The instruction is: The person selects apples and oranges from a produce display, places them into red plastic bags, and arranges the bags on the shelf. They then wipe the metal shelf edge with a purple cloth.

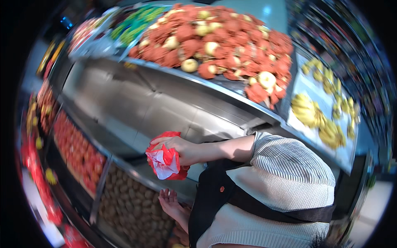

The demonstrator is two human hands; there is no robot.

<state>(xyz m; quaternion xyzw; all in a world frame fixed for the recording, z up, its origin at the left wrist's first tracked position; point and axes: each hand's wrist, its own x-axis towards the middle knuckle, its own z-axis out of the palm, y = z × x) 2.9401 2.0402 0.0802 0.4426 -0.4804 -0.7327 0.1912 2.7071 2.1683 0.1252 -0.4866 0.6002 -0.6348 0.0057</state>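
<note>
My right hand (183, 150) grips crumpled red paper (166, 159) with a pale inner side, held over the aisle between two produce stands. Whether a fruit is inside the paper cannot be told. Below it in the view, my left hand (170, 201) is held palm up with its fingers apart and nothing in it, near a bin of brown, kiwi-like produce (130, 198). Beyond the aisle, pale yellow round fruits (266, 79) lie in a large heap among red wrappers (192, 46).
Bananas (304, 108) lie on a white-lined stand at the right. Red round fruits (79, 152) fill a bin at the left. Green produce (133, 28) and clear plastic bags (93, 48) are at the upper left. A metal edge (198, 80) borders the big heap; shelves (344, 40) stand behind.
</note>
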